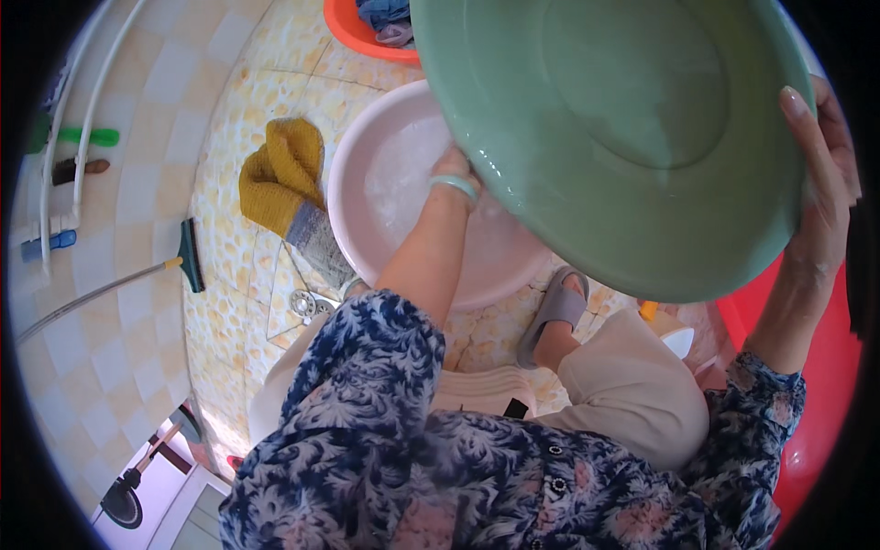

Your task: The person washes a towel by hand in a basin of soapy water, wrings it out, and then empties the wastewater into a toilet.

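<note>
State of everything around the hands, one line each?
green basin: raised, tilted, wet
right hand: gripping green basin's rim
pink basin: on floor, whitish water inside
left hand: over pink basin, fingers hidden behind green basin
mustard-and-gray knit item: crumpled on floor
orange basin: holds bluish cloth

The upper basin (642, 128) is green, the lower basin (348, 206) pale pink, the cloth (275, 179) mustard and grey, the shirt (353, 367) navy with white leaf print, the trousers (632, 390) cream.
</note>
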A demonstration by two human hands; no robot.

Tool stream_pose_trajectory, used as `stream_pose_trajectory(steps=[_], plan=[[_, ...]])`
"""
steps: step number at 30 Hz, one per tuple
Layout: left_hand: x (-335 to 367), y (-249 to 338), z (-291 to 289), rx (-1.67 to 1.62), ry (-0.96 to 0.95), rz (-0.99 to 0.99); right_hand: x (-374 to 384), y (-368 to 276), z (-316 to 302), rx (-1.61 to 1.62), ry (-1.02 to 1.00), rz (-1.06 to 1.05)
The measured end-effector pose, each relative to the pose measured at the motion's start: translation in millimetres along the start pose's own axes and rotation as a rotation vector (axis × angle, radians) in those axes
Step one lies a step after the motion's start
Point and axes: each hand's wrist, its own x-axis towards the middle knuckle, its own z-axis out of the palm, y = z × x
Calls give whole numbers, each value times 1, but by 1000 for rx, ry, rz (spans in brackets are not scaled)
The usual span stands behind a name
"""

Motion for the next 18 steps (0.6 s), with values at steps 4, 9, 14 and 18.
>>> stream_pose_trajectory(steps=[4,9,14,18], plan=[[-13,-1,6,-2,-122,11,7,4,-4,14,170,-10],[-34,44,5,426,-400,2,28,50,-39,339,44,76],[-65,83,39,531,-408,-197,26,68,-69,341,157,56],[-84,129,41,863,-354,-99,25,113,-62,507,216,127]])
